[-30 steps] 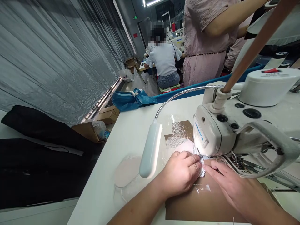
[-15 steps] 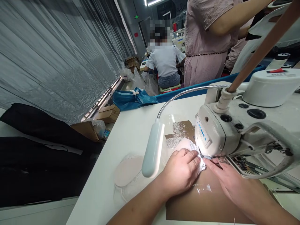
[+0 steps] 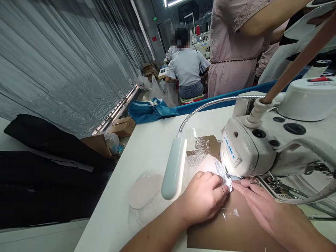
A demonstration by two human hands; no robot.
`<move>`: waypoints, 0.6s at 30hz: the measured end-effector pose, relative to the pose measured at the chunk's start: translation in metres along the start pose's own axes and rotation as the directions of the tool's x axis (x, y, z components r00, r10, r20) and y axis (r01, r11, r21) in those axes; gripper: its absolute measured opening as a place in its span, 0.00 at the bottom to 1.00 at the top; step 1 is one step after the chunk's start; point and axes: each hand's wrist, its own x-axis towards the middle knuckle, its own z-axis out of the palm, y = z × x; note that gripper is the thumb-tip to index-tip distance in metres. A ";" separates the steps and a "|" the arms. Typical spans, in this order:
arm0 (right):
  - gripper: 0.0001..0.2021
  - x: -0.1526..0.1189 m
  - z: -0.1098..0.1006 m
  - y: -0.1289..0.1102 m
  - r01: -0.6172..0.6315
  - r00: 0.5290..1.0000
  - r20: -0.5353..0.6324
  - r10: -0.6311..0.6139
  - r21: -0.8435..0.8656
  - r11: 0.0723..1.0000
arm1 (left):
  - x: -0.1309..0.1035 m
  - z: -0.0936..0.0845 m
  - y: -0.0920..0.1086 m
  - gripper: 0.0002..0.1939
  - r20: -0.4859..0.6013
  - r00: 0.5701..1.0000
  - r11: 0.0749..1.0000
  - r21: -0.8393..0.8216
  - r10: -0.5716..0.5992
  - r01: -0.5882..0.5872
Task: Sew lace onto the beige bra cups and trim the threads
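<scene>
A piece of white lace fabric (image 3: 219, 168) lies under the head of a white sewing machine (image 3: 236, 154), brightly lit near the needle area. My left hand (image 3: 204, 196) is closed on the near edge of the lace, fingers curled and thumb pressed down. My right hand (image 3: 265, 203) lies flat on the other side, its fingers stretched out and their tips beside the lace edge. A small metal loop shows at the right fingers; I cannot tell whether it belongs to a tool. The needle is hidden by the machine head and glare.
A lamp (image 3: 173, 171) on a bent metal neck hangs left of my hands. Brown board (image 3: 225, 231) covers the table under them. A pale cup-shaped piece (image 3: 145, 190) lies to the left. Beyond the blue cloth (image 3: 152, 110), one person sits and another stands.
My left hand has shifted slightly toward me, its thumb now pressed on the lace edge. The right fingers lie flatter and closer together. The whole view has moved slightly.
</scene>
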 end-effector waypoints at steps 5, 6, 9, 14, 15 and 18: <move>0.23 -0.017 0.011 -0.002 0.043 0.999 0.008 -0.042 -0.066 0.997 | 0.000 0.002 0.001 0.12 -0.022 1.000 1.000 0.026 -0.004 0.005; 0.23 -0.018 0.013 -0.002 0.039 0.999 0.020 -0.037 -0.062 0.997 | 0.000 0.003 0.001 0.12 -0.022 1.000 1.000 0.030 -0.007 0.008; 0.24 -0.020 0.013 -0.002 0.054 0.997 0.053 -0.052 -0.036 0.998 | 0.000 0.004 0.001 0.10 -0.019 1.000 0.999 0.030 -0.012 0.013; 0.25 -0.019 0.011 -0.002 0.045 0.998 0.043 -0.045 0.000 0.999 | 0.000 0.004 0.002 0.10 0.004 1.000 0.999 0.038 -0.016 0.016; 0.25 -0.019 0.011 -0.002 0.053 0.998 0.045 -0.053 0.007 0.999 | 0.001 0.003 0.002 0.10 0.018 1.000 0.999 0.042 -0.018 0.017; 0.25 -0.021 0.011 -0.001 0.079 0.995 0.067 -0.080 0.020 0.997 | 0.001 0.001 0.003 0.11 0.045 0.999 0.998 0.059 -0.021 0.019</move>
